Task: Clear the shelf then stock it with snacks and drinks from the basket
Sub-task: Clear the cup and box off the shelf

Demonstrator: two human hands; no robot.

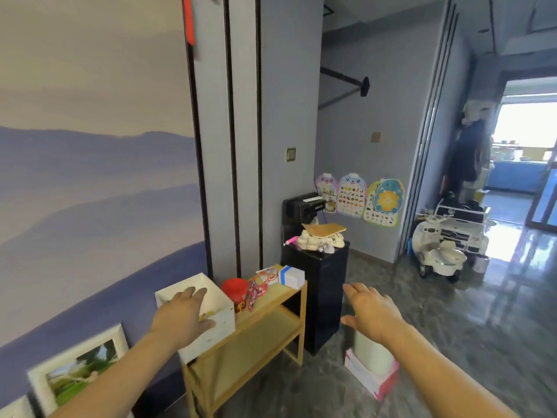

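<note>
While reaching out over the near end of the wooden shelf (272, 300), rests the left hand (180, 315) on the white box (211, 319), palm down, fingers spread and nearly straight, thumb against the front wall of the box near its top edge. Not curled around anything; only touching. Hovers the right hand (369, 309) in the air to the right of the shelf, fingers stretched and apart, holding nothing and touching nothing.

Standing on the top board of the shelf, from near to far: the white box, then a red cup (235, 292) just beside it, then a red and white snack packet (256, 289), then a small white carton with blue band (291, 276) at the far end. Lower boards of the shelf bare wood.

Just beyond the shelf, a black cabinet (324, 297) carrying a cream bag (319, 241). On the floor to the right of the shelf, under the right hand, a pink tissue box (372, 377) with a white roll (372, 354) on top. At the near left, a white picture frame (80, 363) leaning on the wall. Far right, a white toy scooter (437, 251).
</note>
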